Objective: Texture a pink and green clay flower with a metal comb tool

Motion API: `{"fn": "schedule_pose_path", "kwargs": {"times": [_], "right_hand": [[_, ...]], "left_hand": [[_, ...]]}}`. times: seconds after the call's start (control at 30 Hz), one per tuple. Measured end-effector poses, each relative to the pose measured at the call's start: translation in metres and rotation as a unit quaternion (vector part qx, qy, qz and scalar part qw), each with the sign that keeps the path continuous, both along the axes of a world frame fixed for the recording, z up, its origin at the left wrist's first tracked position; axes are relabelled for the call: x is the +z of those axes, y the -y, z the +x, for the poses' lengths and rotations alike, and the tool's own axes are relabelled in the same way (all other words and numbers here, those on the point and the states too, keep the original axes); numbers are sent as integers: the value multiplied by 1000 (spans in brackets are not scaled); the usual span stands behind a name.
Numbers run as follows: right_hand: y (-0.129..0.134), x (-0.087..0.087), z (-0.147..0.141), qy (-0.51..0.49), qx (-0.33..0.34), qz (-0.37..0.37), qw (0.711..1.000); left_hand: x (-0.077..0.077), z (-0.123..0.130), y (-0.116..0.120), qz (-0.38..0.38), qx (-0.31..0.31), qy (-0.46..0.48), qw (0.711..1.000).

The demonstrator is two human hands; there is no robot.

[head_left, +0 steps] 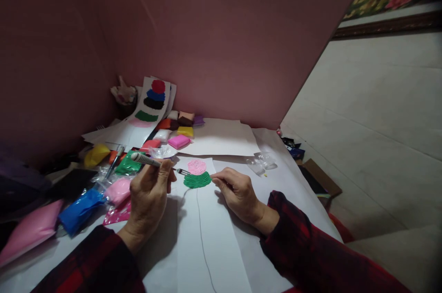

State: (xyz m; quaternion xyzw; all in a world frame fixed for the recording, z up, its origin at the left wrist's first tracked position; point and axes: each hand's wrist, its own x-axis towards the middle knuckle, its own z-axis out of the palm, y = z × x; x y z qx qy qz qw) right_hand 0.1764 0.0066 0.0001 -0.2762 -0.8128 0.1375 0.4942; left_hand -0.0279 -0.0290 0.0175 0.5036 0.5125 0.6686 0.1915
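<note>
My left hand (149,196) is closed around a small fork (152,160) with a patterned white handle. The fork's metal tines reach the left end of a curved green clay band (197,180), which has a grooved surface. Above this band lies a textured pink clay disc (196,167). Both are on a long white paper strip (210,237) with a thin line running down it. From the other side, my right hand (240,194) pinches at the right end of the green clay; its fingertips partly hide the contact.
Clay packets lie at left, among them blue (83,210), pink (32,233) and green (129,164). Behind, a sheet with stacked colour patches (154,104) leans near the wall. White sheets (224,138) lie at the back, and clear plastic (262,163) sits right of the strip.
</note>
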Motion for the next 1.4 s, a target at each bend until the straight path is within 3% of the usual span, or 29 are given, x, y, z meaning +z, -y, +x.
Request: {"fn": "schedule_pose_path", "kwargs": {"times": [0.07,0.17,0.3,0.37,0.43,0.5,0.57,0.7,0.8,1.07,1.27,1.4], "right_hand": [[2,1,0,-4,-9,25,1000],[6,2,0,46,-12,78,996],[9,1,1,105,7,130,986],[8,0,1,103,21,118,987],[7,0,1,84,20,89,992],[5,0,0,40,-3,57,998],[2,0,-1,-6,-29,28,999],[-3,-2,-2,-14,-31,-4,999],[-2,-2,-3,20,-19,-42,999],[-2,2,-4,41,2,-176,984],[-6,-1,-10,-6,31,-282,959],[-4,1,-16,-18,12,-288,957]], "left_hand": [[-1,3,4,24,-30,-26,999],[0,11,13,70,-127,-95,985],[4,24,23,172,-267,-190,929],[5,28,26,207,-286,-215,911],[2,33,28,201,-257,-235,916],[-2,37,31,154,-181,-260,936],[-6,43,35,146,-139,-327,923],[-9,55,40,184,-155,-489,838],[-9,60,40,195,-148,-537,807],[-19,57,37,103,-175,-586,785],[-21,57,36,108,-174,-602,771],[-21,57,33,102,-178,-612,764]]}}
